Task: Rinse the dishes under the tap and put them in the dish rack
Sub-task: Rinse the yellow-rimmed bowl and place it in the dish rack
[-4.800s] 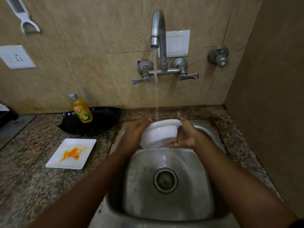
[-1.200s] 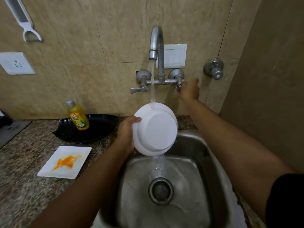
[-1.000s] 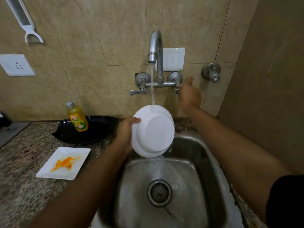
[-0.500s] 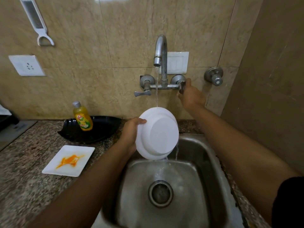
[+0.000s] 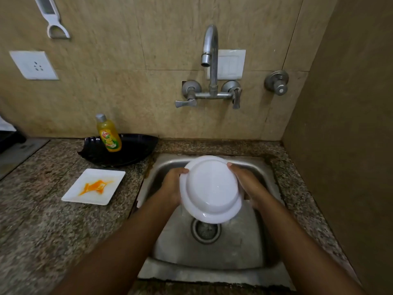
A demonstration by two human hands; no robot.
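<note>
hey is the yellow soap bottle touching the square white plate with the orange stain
Apart. The head view shows the soap bottle standing at the black tray, with bare granite counter between that tray and the square plate.

"Vim" on the yellow soap bottle (image 5: pixel 108 134)

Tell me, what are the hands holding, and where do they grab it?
A white bowl, upside down over the sink. The left hand and right hand grip its rim on opposite sides.

Two bare forearms, no sleeves in view, left hand (image 5: pixel 171 188) at 9 o'clock, right hand (image 5: pixel 248 184) at 3 o'clock, no rings.
</note>
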